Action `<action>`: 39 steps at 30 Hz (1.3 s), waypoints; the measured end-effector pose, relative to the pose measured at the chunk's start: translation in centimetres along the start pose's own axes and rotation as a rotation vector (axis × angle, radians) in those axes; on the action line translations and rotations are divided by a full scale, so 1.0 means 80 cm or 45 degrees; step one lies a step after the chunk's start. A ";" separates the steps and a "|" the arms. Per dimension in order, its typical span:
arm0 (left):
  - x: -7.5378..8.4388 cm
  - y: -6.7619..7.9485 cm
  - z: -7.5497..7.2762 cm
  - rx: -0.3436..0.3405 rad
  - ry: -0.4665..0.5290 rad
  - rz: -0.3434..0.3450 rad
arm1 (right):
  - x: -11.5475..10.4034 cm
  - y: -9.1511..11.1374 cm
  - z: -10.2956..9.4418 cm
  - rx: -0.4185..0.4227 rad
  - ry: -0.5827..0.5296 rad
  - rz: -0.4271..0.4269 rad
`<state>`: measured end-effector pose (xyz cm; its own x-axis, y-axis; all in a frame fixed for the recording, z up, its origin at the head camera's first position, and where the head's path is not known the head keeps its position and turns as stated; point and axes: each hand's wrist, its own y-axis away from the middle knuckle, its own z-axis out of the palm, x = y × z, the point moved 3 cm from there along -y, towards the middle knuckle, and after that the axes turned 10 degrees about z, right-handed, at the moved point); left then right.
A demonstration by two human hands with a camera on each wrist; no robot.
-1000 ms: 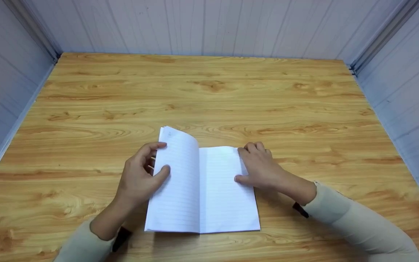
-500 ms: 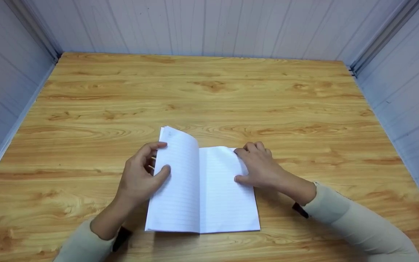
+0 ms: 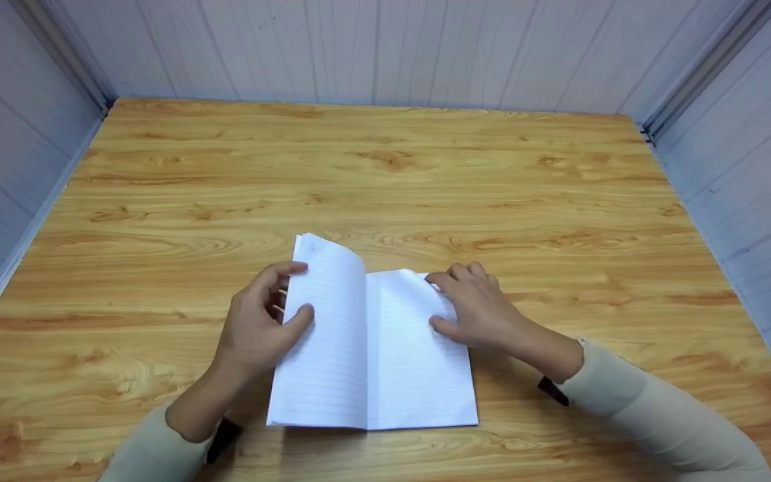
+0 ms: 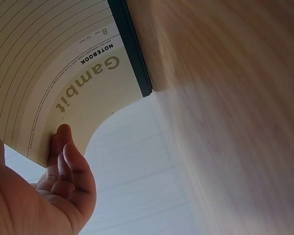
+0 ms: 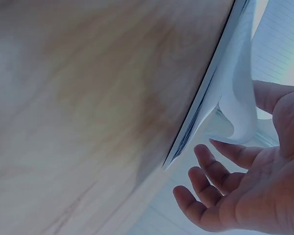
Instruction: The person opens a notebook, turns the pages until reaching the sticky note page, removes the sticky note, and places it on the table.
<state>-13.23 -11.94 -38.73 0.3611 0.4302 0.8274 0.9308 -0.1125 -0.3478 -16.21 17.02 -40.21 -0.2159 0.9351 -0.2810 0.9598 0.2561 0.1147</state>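
Woodgrain table (image 3: 385,187); left hand (image 3: 251,325) gripping notebook (image 4: 95,85) marked "Gambit"; right hand (image 3: 479,306) pinching page (image 3: 409,348).

We see white notebook pages (image 3: 333,348) with faint ruled lines, lower centre; we find a cream cover (image 4: 54,58), dark-lined, with gold lettering (image 4: 86,77) and dark green spine (image 4: 131,46), upper left from the left wrist; the table (image 3: 385,194) is yellow-brown wood grain.
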 end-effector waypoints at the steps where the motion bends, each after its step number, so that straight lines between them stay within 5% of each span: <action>1: 0.000 0.000 0.000 0.000 0.000 -0.001 | 0.000 0.000 0.000 0.006 0.000 0.003; 16: -0.001 0.000 0.000 0.002 -0.004 -0.001 | -0.002 0.003 -0.008 0.109 -0.093 0.107; 23: -0.001 0.000 0.001 0.010 0.005 0.007 | -0.004 0.004 -0.009 0.162 -0.229 0.002; 32: 0.001 -0.001 0.000 0.010 -0.010 -0.009 | -0.011 0.008 -0.009 0.076 -0.479 -0.139; 39: 0.001 -0.001 0.000 0.010 -0.018 -0.004 | -0.012 0.009 -0.008 0.078 -0.480 -0.243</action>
<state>-13.29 -11.87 -38.62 0.3573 0.4431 0.8222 0.9315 -0.1042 -0.3486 -15.40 16.49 -39.23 -0.3210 0.7147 -0.6215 0.9203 0.3904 -0.0264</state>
